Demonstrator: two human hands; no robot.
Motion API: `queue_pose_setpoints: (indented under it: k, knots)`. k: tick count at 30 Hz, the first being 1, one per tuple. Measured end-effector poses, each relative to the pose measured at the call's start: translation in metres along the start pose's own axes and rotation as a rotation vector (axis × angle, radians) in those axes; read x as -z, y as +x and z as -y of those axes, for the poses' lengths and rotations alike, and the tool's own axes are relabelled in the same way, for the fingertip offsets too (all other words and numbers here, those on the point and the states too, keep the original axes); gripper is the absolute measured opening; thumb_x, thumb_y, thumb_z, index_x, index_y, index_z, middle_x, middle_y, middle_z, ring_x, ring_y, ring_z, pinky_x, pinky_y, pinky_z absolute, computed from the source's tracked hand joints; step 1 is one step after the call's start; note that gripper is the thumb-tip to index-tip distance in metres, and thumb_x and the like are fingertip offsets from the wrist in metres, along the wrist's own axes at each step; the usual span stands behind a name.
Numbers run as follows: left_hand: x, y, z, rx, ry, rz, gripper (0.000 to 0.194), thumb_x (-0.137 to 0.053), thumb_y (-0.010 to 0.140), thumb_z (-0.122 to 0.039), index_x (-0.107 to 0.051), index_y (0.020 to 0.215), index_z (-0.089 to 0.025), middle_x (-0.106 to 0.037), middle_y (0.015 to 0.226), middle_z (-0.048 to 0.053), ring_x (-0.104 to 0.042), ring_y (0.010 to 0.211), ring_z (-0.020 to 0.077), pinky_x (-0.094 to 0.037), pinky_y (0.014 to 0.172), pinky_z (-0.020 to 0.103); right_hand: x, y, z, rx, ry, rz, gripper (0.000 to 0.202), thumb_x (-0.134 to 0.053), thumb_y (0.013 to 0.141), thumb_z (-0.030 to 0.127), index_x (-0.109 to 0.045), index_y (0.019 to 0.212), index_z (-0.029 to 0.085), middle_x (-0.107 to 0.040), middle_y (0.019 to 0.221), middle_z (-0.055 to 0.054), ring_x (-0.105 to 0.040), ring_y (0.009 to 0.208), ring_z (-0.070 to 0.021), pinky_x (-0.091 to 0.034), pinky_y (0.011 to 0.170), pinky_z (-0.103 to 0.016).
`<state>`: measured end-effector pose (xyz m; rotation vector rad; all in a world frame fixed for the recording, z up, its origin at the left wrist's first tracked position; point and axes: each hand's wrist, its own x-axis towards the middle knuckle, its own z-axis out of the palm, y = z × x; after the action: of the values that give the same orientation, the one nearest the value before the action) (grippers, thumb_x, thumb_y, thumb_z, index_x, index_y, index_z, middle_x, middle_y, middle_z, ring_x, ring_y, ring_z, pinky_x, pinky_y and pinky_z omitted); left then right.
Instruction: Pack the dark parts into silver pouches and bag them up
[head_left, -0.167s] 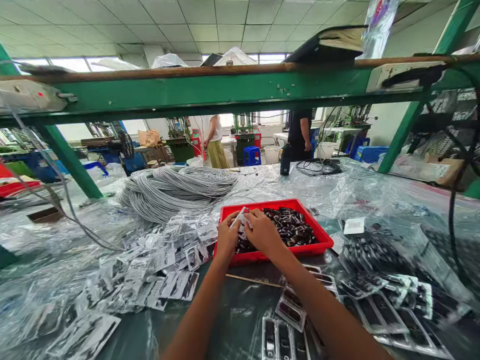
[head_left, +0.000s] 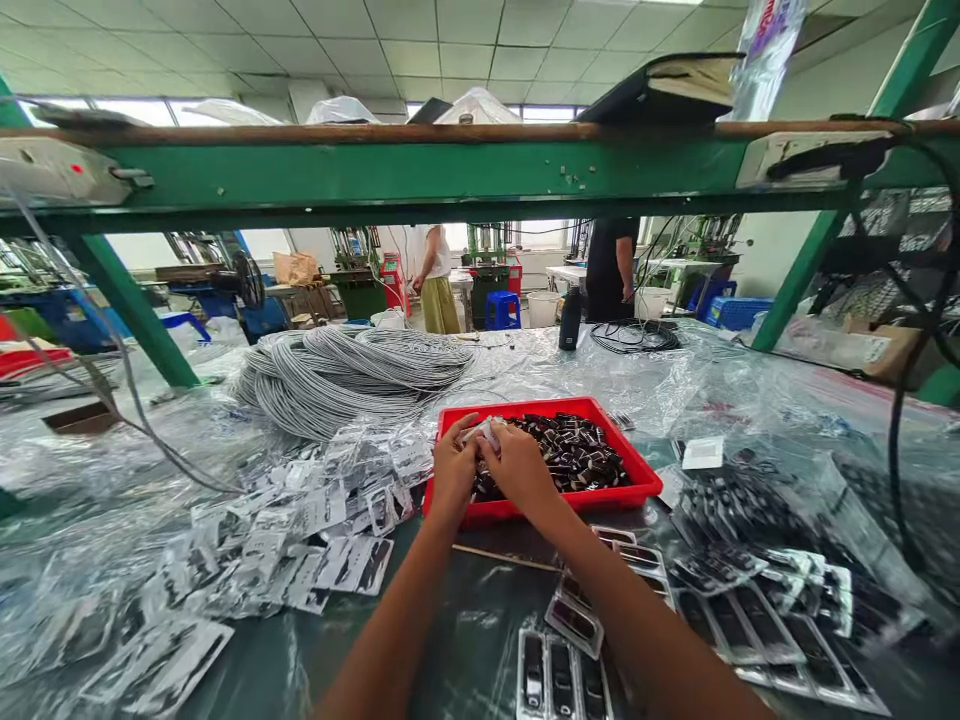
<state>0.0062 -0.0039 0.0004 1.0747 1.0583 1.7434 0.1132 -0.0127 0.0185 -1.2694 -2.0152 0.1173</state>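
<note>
Over the left part of a red tray (head_left: pixel 645 487), my left hand (head_left: pixel 454 468) and my right hand (head_left: pixel 519 464) meet with fingers bent around a small whitish plastic pack (head_left: pixel 486 430). Both hands grip it, and the fingers cover most of it. Beneath and to the right of them, the tray holds a heap of small dark, shiny pieces (head_left: pixel 577 450). To the left of my left hand lies a spread of flat clear-and-silver packs (head_left: pixel 330 510). Below my right forearm are clear blister packs (head_left: pixel 562 680) with dark pieces inside.
A large coil of grey cable (head_left: pixel 352 375) lies behind the packs. Farther back stand a black bottle (head_left: pixel 570 320) and a coil of black cable (head_left: pixel 637 337). More filled packs (head_left: pixel 772 620) cover the right side. A green beam (head_left: pixel 420 175) crosses above the table. Two people stand beyond it.
My fingers have closed further around the whitish pack, which now shows less and lies lower. The whole view has shifted slightly.
</note>
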Motion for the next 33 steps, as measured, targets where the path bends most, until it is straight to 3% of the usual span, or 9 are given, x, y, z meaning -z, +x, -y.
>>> queue_pose_setpoints:
  k: [6, 11, 14, 17, 20, 23, 28, 31, 33]
  knots:
    - [0.005, 0.003, -0.011, 0.121, -0.226, 0.155, 0.042, -0.087, 0.052, -0.034, -0.075, 0.087, -0.016, -0.072, 0.07, 0.002, -0.063, 0.062, 0.0132, -0.05, 0.062, 0.023, 0.008, 0.007, -0.018, 0.053, 0.302, -0.075, 0.023, -0.061, 0.092, 0.033, -0.076, 0.093, 0.016, -0.076, 0.085, -0.008, -0.069, 0.077, -0.0202, -0.049, 0.074, -0.027]
    - [0.01, 0.003, -0.016, 0.197, -0.234, 0.214, 0.046, -0.092, 0.046, -0.034, -0.075, 0.083, -0.014, -0.073, 0.07, 0.003, -0.065, 0.062, 0.0136, -0.051, 0.061, 0.023, 0.008, 0.01, -0.037, 0.075, 0.443, -0.026, 0.02, -0.066, 0.087, 0.03, -0.077, 0.098, 0.018, -0.077, 0.09, -0.006, -0.072, 0.081, -0.0214, -0.054, 0.078, -0.03]
    - [0.007, 0.002, -0.016, 0.207, -0.184, 0.142, 0.049, -0.093, 0.042, -0.036, -0.074, 0.081, -0.013, -0.073, 0.067, 0.003, -0.064, 0.058, 0.0132, -0.05, 0.057, 0.023, 0.003, 0.01, -0.04, 0.155, 0.361, -0.052, 0.027, -0.062, 0.088, 0.022, -0.071, 0.112, 0.016, -0.074, 0.098, -0.009, -0.07, 0.087, -0.0218, -0.056, 0.081, -0.033]
    - [0.004, 0.002, -0.013, 0.204, -0.15, 0.045, 0.053, -0.092, 0.039, -0.039, -0.071, 0.081, -0.014, -0.07, 0.06, 0.002, -0.061, 0.051, 0.0129, -0.047, 0.052, 0.023, -0.002, 0.007, -0.036, 0.299, 0.186, -0.082, 0.038, -0.053, 0.092, 0.015, -0.061, 0.129, 0.018, -0.064, 0.118, -0.015, -0.067, 0.093, -0.021, -0.057, 0.081, -0.035]
    - [0.001, 0.003, -0.007, 0.196, -0.16, -0.023, 0.058, -0.091, 0.037, -0.044, -0.069, 0.082, -0.014, -0.066, 0.055, -0.001, -0.061, 0.049, 0.0144, -0.046, 0.051, 0.024, -0.005, 0.004, -0.033, 0.374, 0.049, -0.058, 0.037, -0.044, 0.096, 0.012, -0.061, 0.128, 0.022, -0.058, 0.124, -0.014, -0.066, 0.092, -0.0187, -0.058, 0.081, -0.034]
    - [0.001, 0.004, -0.002, 0.134, -0.148, -0.069, 0.059, -0.09, 0.038, -0.047, -0.068, 0.081, -0.014, -0.065, 0.058, -0.002, -0.061, 0.053, 0.014, -0.047, 0.054, 0.025, -0.007, 0.004, -0.033, 0.399, 0.031, -0.1, 0.031, -0.043, 0.097, 0.014, -0.062, 0.121, 0.018, -0.059, 0.119, -0.015, -0.063, 0.101, -0.0204, -0.058, 0.087, -0.035]
    - [0.0, 0.001, -0.001, 0.042, -0.035, -0.085, 0.05, -0.087, 0.045, -0.048, -0.069, 0.077, -0.014, -0.055, 0.051, -0.006, -0.051, 0.048, 0.0094, -0.039, 0.049, 0.022, -0.003, 0.004, -0.028, 0.303, -0.001, -0.047, 0.026, -0.046, 0.093, 0.013, -0.061, 0.114, 0.018, -0.059, 0.116, -0.013, -0.063, 0.096, -0.0207, -0.056, 0.078, -0.031]
    - [0.0, 0.0, -0.001, 0.013, 0.036, -0.04, 0.042, -0.087, 0.047, -0.043, -0.069, 0.074, -0.016, -0.06, 0.056, -0.003, -0.056, 0.054, 0.012, -0.041, 0.052, 0.023, 0.006, 0.004, -0.029, 0.188, -0.061, 0.046, 0.019, -0.052, 0.091, 0.017, -0.062, 0.108, 0.019, -0.059, 0.111, -0.009, -0.063, 0.087, -0.0193, -0.052, 0.069, -0.028]
    - [0.001, 0.0, 0.0, -0.02, 0.119, 0.002, 0.037, -0.085, 0.051, -0.042, -0.069, 0.073, -0.017, -0.065, 0.062, 0.0, -0.059, 0.059, 0.0148, -0.044, 0.056, 0.025, 0.012, 0.005, -0.035, 0.189, -0.074, 0.109, 0.015, -0.056, 0.091, 0.018, -0.062, 0.104, 0.019, -0.059, 0.107, -0.007, -0.062, 0.085, -0.0184, -0.05, 0.069, -0.027]
